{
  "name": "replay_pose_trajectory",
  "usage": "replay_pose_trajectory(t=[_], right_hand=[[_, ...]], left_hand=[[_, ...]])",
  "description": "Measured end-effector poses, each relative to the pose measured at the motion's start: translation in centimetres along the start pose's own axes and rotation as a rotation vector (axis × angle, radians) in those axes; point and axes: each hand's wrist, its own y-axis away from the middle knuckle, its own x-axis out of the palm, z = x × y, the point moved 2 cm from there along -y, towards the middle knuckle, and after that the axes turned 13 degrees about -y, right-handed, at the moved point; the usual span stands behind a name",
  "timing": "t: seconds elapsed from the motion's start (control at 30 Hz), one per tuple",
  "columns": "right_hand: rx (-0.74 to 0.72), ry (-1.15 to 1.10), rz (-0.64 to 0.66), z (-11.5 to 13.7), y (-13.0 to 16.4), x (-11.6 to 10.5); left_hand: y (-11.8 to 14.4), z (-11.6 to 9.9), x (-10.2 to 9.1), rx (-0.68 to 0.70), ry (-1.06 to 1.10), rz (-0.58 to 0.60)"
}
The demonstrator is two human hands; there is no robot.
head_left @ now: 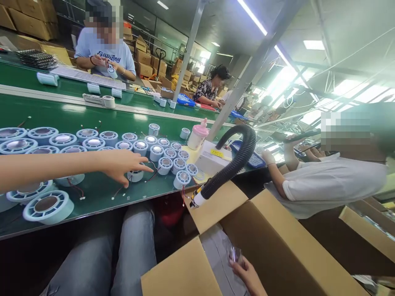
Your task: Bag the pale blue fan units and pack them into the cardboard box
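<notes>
Left hand [123, 166], fingers loosely spread, reaches over a pale blue round fan housing [135, 175] on the green conveyor belt [92, 119], touching but not yet lifting it, while right hand [247, 275] pinches a clear plastic bag [235, 255] inside the open cardboard box [277, 238]; dozens of housings remain unpacked.

Only legible print: "EasyBoy"-looking wording, approx., across the light blue T-shirt [119, 55] of the person opposite. Yellow label [217, 153] on the white box [212, 162]: too small to read.
</notes>
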Motion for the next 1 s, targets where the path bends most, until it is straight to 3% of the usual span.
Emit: replay_pose_trajectory(t=[0.13,0.23,0.33,0.43,0.53,0.6,0.7,0.8,0.9,1.0], right_hand=[[0.003,-0.331,0.04,3.5,0.4,1.1],[-0.004,-0.471,0.142,6.9,2.0,3.6],[-0.195,-0.229,0.36,10.4,4.8,7.7],[-0.617,0.197,0.552,13.4,8.2,12.7],[-0.999,0.49,0.513,15.6,10.4,17.1],[-1.112,0.605,0.417,16.5,10.8,19.1],[-1.085,0.726,0.36,17.0,10.3,20.5],[-0.908,0.65,0.506,16.8,9.7,20.6],[-0.645,0.392,0.621,16.7,9.6,20.1],[-0.452,0.19,0.61,16.7,9.6,19.7]], left_hand=[[1.4,-0.1,0.3,-0.021,-0.074,0.075],[2.3,-0.8,0.8,-0.166,-0.047,0.078],[3.5,-2.8,1.1,-0.323,0.366,-0.008],[4.2,-6.6,1.8,-0.281,1.035,0.003],[4.1,-11.1,2.9,-0.172,1.445,0.148],[4.0,-13.4,3.3,-0.107,1.523,0.204],[3.7,-15.1,3.2,-0.047,1.306,0.119],[3.5,-15.6,3.0,-0.132,1.045,-0.082],[3.4,-15.8,3.6,-0.256,1.065,-0.228],[3.1,-16.2,4.8,-0.263,1.145,-0.311]])
